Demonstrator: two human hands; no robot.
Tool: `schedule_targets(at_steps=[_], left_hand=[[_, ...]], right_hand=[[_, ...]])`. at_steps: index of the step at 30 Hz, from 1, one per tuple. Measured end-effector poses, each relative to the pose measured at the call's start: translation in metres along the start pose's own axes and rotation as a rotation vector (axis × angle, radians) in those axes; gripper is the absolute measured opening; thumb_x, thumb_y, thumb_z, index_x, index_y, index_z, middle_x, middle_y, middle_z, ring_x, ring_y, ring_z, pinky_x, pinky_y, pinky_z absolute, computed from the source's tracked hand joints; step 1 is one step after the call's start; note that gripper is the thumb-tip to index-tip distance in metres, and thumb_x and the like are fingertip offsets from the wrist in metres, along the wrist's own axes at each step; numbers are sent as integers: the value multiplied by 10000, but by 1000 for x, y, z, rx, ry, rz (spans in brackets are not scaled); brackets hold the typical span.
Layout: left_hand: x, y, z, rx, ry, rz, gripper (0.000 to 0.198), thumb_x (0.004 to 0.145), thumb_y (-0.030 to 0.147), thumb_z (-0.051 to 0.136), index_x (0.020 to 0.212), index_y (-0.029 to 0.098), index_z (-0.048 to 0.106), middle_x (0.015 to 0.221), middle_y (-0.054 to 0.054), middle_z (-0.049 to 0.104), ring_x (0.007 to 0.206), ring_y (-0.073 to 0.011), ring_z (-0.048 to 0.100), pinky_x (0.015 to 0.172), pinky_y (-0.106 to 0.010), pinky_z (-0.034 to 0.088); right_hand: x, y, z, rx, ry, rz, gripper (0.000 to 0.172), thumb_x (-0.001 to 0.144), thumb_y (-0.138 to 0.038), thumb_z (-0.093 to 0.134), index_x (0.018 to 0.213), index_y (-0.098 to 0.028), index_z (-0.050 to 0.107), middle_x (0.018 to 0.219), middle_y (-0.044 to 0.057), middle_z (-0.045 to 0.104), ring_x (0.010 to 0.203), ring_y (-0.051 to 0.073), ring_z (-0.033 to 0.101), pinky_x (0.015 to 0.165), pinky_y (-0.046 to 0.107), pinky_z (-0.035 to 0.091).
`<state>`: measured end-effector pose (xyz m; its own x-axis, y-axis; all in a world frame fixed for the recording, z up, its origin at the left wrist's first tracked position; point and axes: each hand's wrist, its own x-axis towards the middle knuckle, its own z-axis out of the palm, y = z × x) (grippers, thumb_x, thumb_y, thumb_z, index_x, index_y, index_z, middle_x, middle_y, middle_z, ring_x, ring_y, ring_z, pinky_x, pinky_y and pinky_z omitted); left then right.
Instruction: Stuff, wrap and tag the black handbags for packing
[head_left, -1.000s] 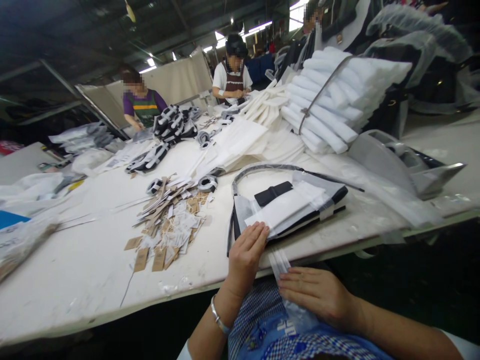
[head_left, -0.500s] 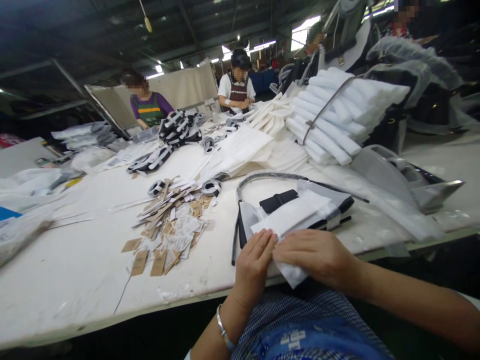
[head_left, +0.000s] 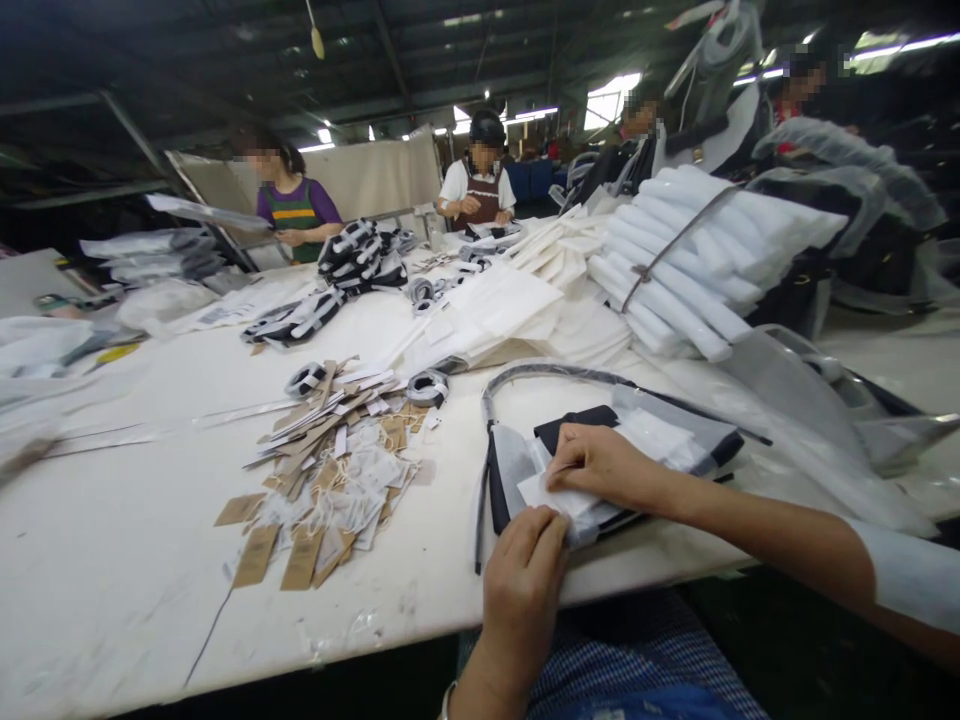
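A dark handbag lies flat at the table's near edge, partly covered by white wrapping sheet. Its long handle is wrapped in clear film and arches away over the table. My right hand is closed in a pinch on the white wrapping sheet over the middle of the bag. Close below it, my left hand has its fingers curled on the sheet's near edge. Both sets of fingertips hide part of the wrapping.
Brown and white hang tags lie heaped to the left, with rolled straps beside them. White sheets and a tied bundle of white padding sit behind the bag. Two co-workers stand across the table.
My right hand has moved up and over the bag, now pinching the sheet there. The sheet's corner that hung past the table edge is now folded up onto the bag.
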<state>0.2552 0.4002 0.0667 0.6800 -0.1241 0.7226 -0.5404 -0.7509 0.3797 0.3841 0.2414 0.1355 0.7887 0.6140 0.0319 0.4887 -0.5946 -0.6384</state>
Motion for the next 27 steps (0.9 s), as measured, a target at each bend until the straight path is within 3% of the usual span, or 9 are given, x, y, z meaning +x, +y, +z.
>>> schedule_targets(at_steps=[6, 11, 13, 17, 19, 23, 27], left_hand=[[6, 1, -4, 43, -38, -40, 240, 1015, 201, 429, 1146, 183, 629, 1046, -81, 730, 934, -185, 702, 813, -266, 599], [16, 4, -6, 124, -109, -6, 217, 985, 156, 476, 1121, 196, 640, 990, -71, 719, 832, -185, 700, 707, -268, 610], [16, 4, -5, 152, -119, 6, 177, 952, 143, 537, 1082, 192, 647, 1051, -97, 710, 901, -210, 703, 744, -294, 622], [13, 3, -3, 239, -148, 102, 190, 938, 111, 522, 1087, 140, 635, 1339, -189, 612, 1241, -316, 597, 949, -416, 594], [13, 3, -2, 252, -186, 122, 231, 943, 80, 470, 1113, 130, 618, 1326, -168, 636, 1230, -303, 611, 953, -413, 597], [16, 5, -2, 269, -219, 103, 262, 933, 45, 421, 1099, 141, 600, 1248, -127, 691, 1139, -268, 670, 924, -395, 612], [16, 6, -1, 285, -205, 112, 362, 904, -2, 362, 1146, 146, 588, 1234, -106, 701, 1150, -239, 666, 927, -366, 605]], right_hand=[[13, 0, -2, -36, -64, 137, 343, 705, -312, 818, 974, -220, 626, 729, -49, 663, 671, 150, 593, 580, 255, 343], [22, -1, -5, -102, -79, 119, 382, 742, -285, 788, 1027, -214, 545, 761, -46, 662, 681, 148, 588, 586, 252, 330], [26, 1, -5, -115, -77, 107, 395, 728, -281, 797, 1020, -212, 540, 750, -46, 645, 662, 146, 570, 580, 252, 321], [36, 7, -5, -140, -66, 83, 421, 691, -285, 823, 1006, -217, 553, 727, -50, 615, 618, 137, 529, 554, 248, 289], [41, 9, -4, -136, -61, 67, 445, 644, -311, 865, 962, -216, 570, 688, -57, 598, 602, 138, 522, 543, 247, 279], [46, 11, -6, -93, -2, 19, 320, 674, -326, 855, 817, -202, 596, 648, -43, 600, 610, 146, 540, 556, 250, 311], [20, 12, -20, -50, 169, -27, 114, 834, -267, 711, 886, -190, 645, 799, 3, 678, 718, 154, 594, 669, 267, 413]])
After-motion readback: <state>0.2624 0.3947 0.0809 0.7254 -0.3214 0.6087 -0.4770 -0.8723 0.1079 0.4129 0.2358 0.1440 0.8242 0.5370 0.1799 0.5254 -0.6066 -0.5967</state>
